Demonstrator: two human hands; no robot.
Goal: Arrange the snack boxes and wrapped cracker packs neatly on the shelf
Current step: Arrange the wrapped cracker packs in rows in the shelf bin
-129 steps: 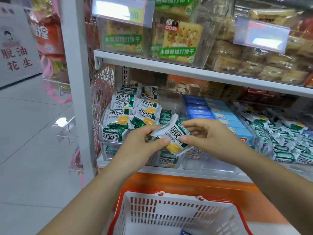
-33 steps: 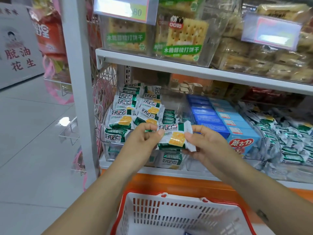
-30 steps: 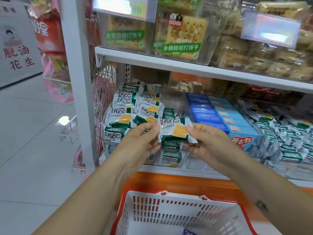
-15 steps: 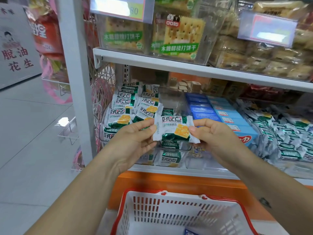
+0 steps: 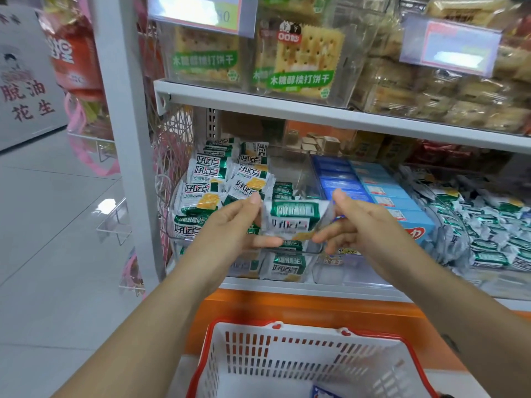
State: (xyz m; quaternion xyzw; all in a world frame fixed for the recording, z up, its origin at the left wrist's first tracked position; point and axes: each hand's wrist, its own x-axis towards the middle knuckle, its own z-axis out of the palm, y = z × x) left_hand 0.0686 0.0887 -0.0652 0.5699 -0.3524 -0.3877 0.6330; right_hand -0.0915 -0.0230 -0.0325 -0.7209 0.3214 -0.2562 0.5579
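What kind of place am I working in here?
Most likely a grocery shop: clear plastic price-tag holders on white metal shelves of packaged snacks, and a red-rimmed white plastic shopping basket below.

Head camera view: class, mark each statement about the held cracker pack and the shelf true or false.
1. The left hand and right hand each pinch one end of the cracker pack. True.
2. The blue boxes stand left of the stacked green packs. False: they stand to their right.
3. The basket below the shelf has a red rim. True.
4. The cracker pack lies in the basket. False: it is held up in front of the shelf.
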